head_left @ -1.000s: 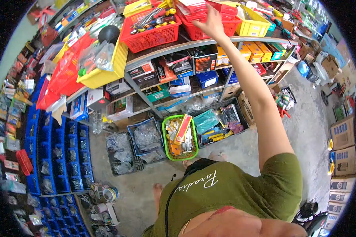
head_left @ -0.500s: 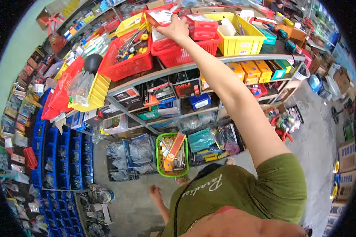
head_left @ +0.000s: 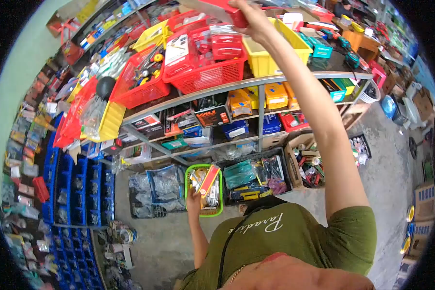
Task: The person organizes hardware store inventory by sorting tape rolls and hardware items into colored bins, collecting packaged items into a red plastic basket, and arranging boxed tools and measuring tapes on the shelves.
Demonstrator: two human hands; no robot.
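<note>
My right hand (head_left: pixel 252 21), raised over the shelf top, is closed on a flat red-and-white package (head_left: pixel 218 8), partly cut off by the view's upper edge. Below and to its left stands a red basket (head_left: pixel 205 79) with several red packs (head_left: pixel 226 46) in it. A yellow bin (head_left: pixel 263 63) sits beside that basket, under my right forearm. Low down, my left hand (head_left: pixel 193 197) hangs loosely at the left rim of a green basket (head_left: pixel 221 205); its small fingers look open, and contact with the rim is unclear. An orange-red long box (head_left: pixel 209 180) lies across that basket's contents.
Another red basket (head_left: pixel 130 99) holds tools. Boxes (head_left: pixel 212 116) fill the shelves below. Black crates (head_left: pixel 280 159) and a cardboard box (head_left: pixel 295 169) stand on the floor (head_left: pixel 164 251). Blue bins (head_left: pixel 77 193) line the left. Cordless tools (head_left: pixel 343 43) lie at the shelf's right end.
My right hand has lifted the red-and-white package out of the red basket, up and to the right. My left hand has moved up to the green basket's rim.
</note>
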